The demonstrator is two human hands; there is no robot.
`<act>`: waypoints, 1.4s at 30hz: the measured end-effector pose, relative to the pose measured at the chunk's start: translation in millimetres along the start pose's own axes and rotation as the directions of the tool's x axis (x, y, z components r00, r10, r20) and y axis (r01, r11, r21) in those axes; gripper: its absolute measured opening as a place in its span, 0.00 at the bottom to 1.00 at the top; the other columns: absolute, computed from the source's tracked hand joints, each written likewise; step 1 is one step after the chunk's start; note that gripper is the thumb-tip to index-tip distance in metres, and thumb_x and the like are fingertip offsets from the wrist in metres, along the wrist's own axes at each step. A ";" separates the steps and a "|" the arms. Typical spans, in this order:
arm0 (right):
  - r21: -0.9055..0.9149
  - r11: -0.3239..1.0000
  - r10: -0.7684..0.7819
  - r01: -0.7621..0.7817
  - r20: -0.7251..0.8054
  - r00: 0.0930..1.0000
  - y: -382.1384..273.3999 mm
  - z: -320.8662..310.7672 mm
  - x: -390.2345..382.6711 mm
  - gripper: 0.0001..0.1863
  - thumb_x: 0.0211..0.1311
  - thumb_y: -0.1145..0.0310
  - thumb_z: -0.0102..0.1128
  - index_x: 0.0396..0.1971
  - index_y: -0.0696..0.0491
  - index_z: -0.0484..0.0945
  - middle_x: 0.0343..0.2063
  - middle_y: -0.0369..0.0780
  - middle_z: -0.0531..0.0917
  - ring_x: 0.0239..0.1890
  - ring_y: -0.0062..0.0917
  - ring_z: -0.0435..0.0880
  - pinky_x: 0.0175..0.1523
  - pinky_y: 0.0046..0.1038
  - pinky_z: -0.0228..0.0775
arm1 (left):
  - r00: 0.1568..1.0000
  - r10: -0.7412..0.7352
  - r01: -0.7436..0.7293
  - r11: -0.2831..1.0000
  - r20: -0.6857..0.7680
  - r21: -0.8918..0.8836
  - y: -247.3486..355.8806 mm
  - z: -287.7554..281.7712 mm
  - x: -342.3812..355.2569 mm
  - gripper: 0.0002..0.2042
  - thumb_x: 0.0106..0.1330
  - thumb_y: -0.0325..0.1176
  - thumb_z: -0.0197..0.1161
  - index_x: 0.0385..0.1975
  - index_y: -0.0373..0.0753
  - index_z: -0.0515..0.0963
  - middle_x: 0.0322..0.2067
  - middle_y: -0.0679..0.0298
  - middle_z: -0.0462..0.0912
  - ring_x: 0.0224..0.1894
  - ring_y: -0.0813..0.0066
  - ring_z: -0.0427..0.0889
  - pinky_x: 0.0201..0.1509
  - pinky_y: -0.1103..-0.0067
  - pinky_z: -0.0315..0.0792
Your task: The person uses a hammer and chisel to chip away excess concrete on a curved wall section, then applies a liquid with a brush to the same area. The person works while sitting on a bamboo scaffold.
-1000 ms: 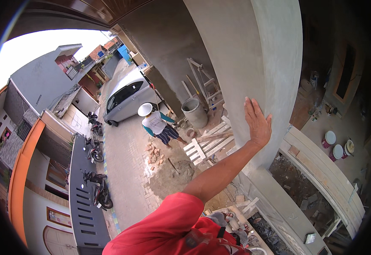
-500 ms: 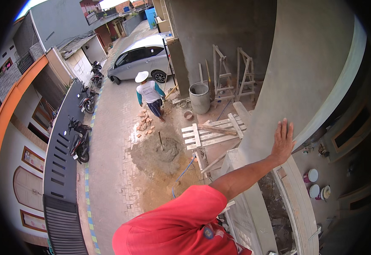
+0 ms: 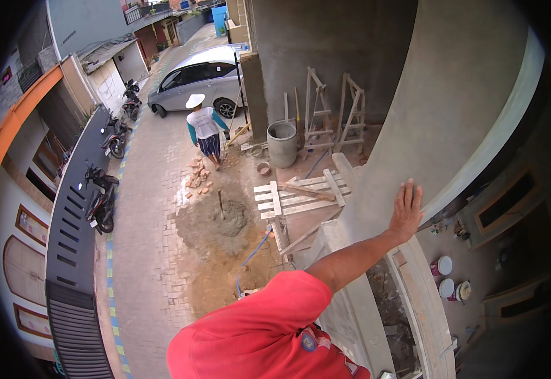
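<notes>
My left hand (image 3: 407, 213) lies flat against the smooth grey plastered column (image 3: 443, 126), fingers pointing upward and lightly spread, with nothing in it. The left arm, in a red sleeve (image 3: 256, 309), stretches across from the lower middle of the view. Just below the hand is a pale concrete ledge (image 3: 351, 297). Beside it runs a curved, light-coloured edge (image 3: 424, 303), with a rubble-strewn gap between the two. My right hand is out of view.
Far below, a wooden trestle platform (image 3: 307, 196) stands beside a wet mortar heap (image 3: 225, 221). Bricks (image 3: 198, 177), a concrete cylinder (image 3: 282, 148) and a co-worker in a white hat (image 3: 206, 129) are near a silver car (image 3: 196, 85). Paint buckets (image 3: 446, 288) stand at right.
The view has shifted, so the street scene sits further left. My left hand stays flat on the column. The co-worker has stepped a little further off, toward the car.
</notes>
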State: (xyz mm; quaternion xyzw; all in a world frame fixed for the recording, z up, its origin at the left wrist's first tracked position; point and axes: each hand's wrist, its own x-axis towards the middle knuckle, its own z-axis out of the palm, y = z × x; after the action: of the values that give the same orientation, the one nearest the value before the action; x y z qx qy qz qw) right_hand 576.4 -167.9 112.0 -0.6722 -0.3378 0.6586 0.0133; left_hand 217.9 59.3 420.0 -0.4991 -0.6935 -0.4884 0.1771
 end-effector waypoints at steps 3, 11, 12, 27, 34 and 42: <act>0.003 1.000 -0.005 0.005 -0.007 1.000 0.3 -3.0 -1.4 0.12 0.61 0.68 0.49 0.43 0.51 0.75 0.24 0.43 0.80 0.17 0.31 0.80 0.19 0.31 0.71 | 0.999 -0.029 0.029 0.999 0.029 0.020 0.7 0.0 -0.1 0.44 0.59 0.34 0.63 0.67 0.31 0.38 0.68 0.39 0.33 0.69 0.38 0.39 0.68 0.54 0.46; 0.044 0.999 -0.002 0.004 -0.037 0.999 16.4 -14.2 -9.5 0.12 0.61 0.68 0.49 0.43 0.52 0.74 0.24 0.43 0.80 0.17 0.31 0.80 0.19 0.31 0.71 | 1.000 -0.023 0.023 1.000 0.010 0.012 0.2 1.9 -0.6 0.43 0.60 0.34 0.62 0.67 0.31 0.38 0.68 0.40 0.33 0.69 0.38 0.39 0.68 0.54 0.46; 0.060 0.998 -0.002 0.004 -0.047 0.999 23.0 -18.7 -13.2 0.12 0.61 0.68 0.49 0.43 0.52 0.74 0.24 0.43 0.80 0.17 0.31 0.80 0.19 0.31 0.71 | 0.999 -0.030 0.030 1.000 0.019 0.003 2.4 4.6 -0.8 0.43 0.60 0.34 0.62 0.67 0.31 0.38 0.68 0.40 0.34 0.69 0.38 0.39 0.68 0.54 0.46; 0.405 0.914 0.084 0.011 -0.216 0.973 149.6 -21.8 -80.4 0.15 0.61 0.67 0.49 0.47 0.52 0.72 0.27 0.44 0.79 0.19 0.32 0.80 0.21 0.33 0.72 | 0.983 0.140 -0.175 0.906 -0.119 -0.384 60.1 -104.7 127.2 0.54 0.57 0.50 0.65 0.68 0.33 0.30 0.66 0.34 0.27 0.69 0.34 0.27 0.67 0.47 0.34; 0.422 0.907 0.101 -0.007 -0.200 0.975 160.2 -2.7 -104.7 0.20 0.60 0.63 0.49 0.52 0.51 0.70 0.31 0.43 0.80 0.26 0.33 0.82 0.30 0.34 0.74 | 0.958 0.256 -0.271 0.954 -0.125 -0.124 89.5 -111.3 192.8 0.47 0.60 0.40 0.62 0.67 0.30 0.33 0.66 0.35 0.30 0.69 0.36 0.30 0.69 0.50 0.37; 0.517 0.856 0.153 -0.010 -0.235 0.960 163.2 0.3 -126.3 0.18 0.59 0.70 0.45 0.49 0.55 0.71 0.26 0.43 0.79 0.18 0.27 0.79 0.19 0.26 0.69 | 0.912 0.369 -0.371 0.928 -0.179 0.027 78.3 -101.1 202.6 0.45 0.61 0.40 0.60 0.65 0.22 0.35 0.65 0.31 0.35 0.70 0.38 0.33 0.70 0.52 0.34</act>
State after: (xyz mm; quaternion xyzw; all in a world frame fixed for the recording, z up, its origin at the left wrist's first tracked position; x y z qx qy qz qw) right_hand 659.5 -353.5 147.1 -0.7411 -0.1172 0.6274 0.2082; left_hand 172.3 80.1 654.3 -0.5756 -0.5657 -0.4919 0.3267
